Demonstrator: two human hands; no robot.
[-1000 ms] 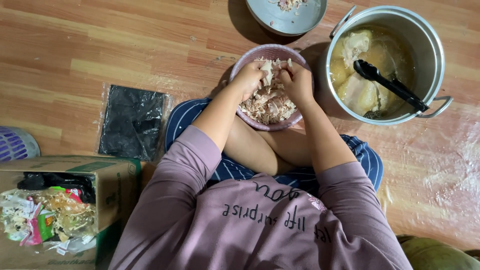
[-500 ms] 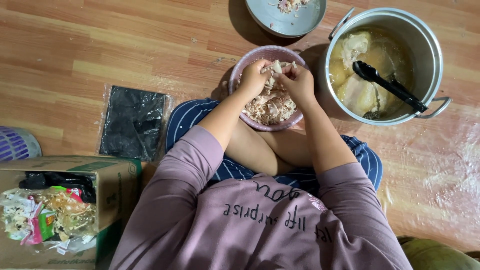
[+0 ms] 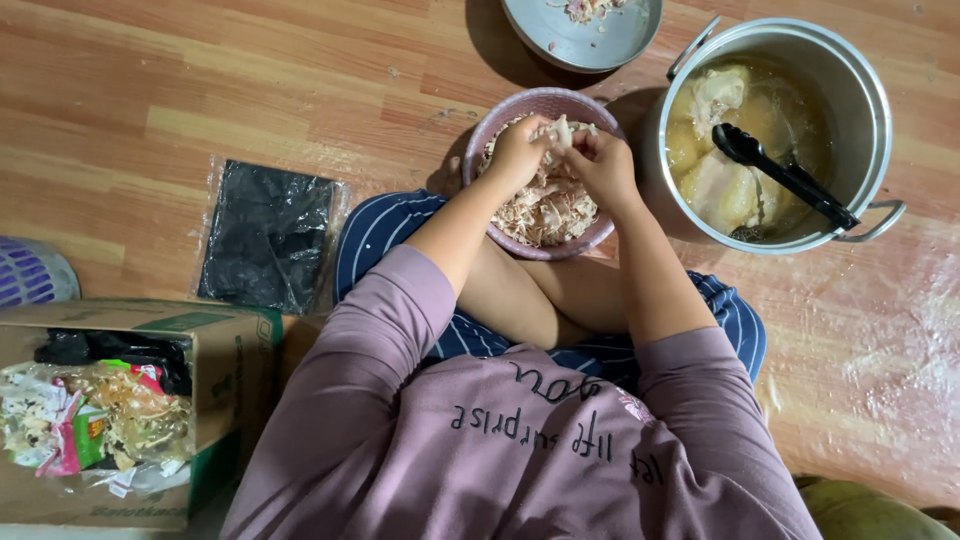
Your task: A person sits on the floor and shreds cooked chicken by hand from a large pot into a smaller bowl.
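Observation:
A pink bowl holding shredded pale chicken meat rests on the wooden floor in front of my crossed legs. My left hand and my right hand meet over the far part of the bowl. Both pinch one pale chicken piece between their fingertips. To the right stands a big steel pot with broth, whole chicken pieces and a black ladle.
A metal plate with scraps lies beyond the bowl. A flat black plastic-wrapped packet lies on the floor at left. A cardboard box filled with rubbish sits at lower left, with a purple basket beside it.
Both hands have kept working the same chicken piece over the bowl, shifting slightly. The bowl, pot and ladle have stayed in place.

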